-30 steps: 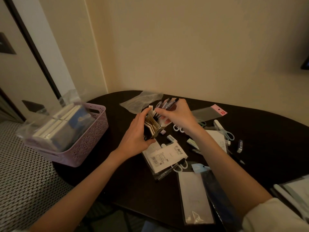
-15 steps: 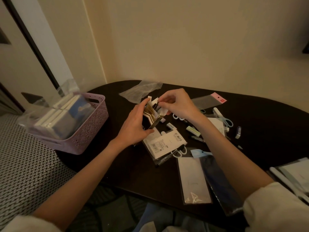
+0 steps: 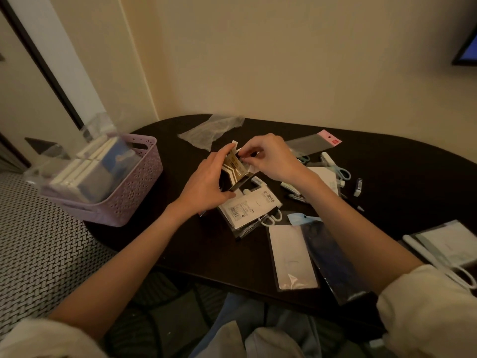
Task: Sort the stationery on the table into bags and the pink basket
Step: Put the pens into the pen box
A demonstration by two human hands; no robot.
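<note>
My left hand (image 3: 206, 184) grips a small black-and-gold box (image 3: 236, 174) above the dark table (image 3: 413, 177). At the box's open top my right hand (image 3: 271, 157) pinches its white flap. What lies inside the box is hidden. The pink basket (image 3: 139, 182) stands at the table's left end, holding bagged notebooks. Below the box lies a white labelled packet (image 3: 247, 206). Scissors (image 3: 342, 171), clips and small erasers are scattered to the right of my hands.
An empty clear bag (image 3: 210, 130) lies at the back, and a pink-topped sleeve (image 3: 312, 143) to its right. Two flat sleeves (image 3: 291, 257) lie near the front edge. A notebook and pen (image 3: 444, 246) sit at far right. The wall stands close behind.
Pens that stuck out above my right hand a second ago are out of sight. My right hand has come down onto the box's top. The left hand keeps its grip.
</note>
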